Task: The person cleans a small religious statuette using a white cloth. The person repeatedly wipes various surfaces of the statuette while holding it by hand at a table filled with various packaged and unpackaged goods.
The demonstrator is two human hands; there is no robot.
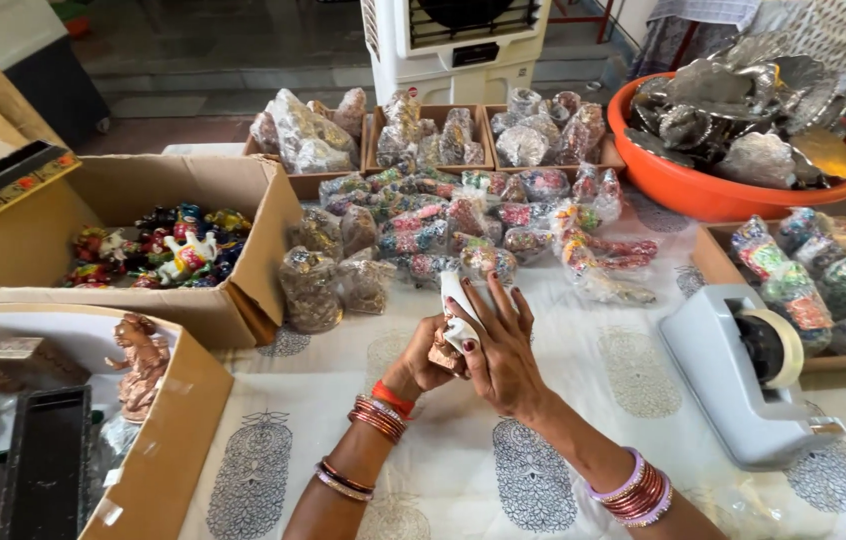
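My left hand (425,358) and my right hand (505,352) meet over the middle of the printed tablecloth (423,470). Between them they hold a small brownish figurine (443,352) partly covered by a piece of white paper (460,312). The left hand cups the figurine from below. The right hand's fingers spread over the paper from the right. Most of the figurine is hidden by the fingers. Just beyond the hands lies a heap of small packets wrapped in clear plastic (443,225).
A grey tape dispenser (748,365) stands at the right. Open cardboard boxes sit at the left: one with colourful figurines (158,248), one with a brown statuette (143,365). An orange tub (713,195) of silvery items is at the back right, trays of wrapped pieces behind.
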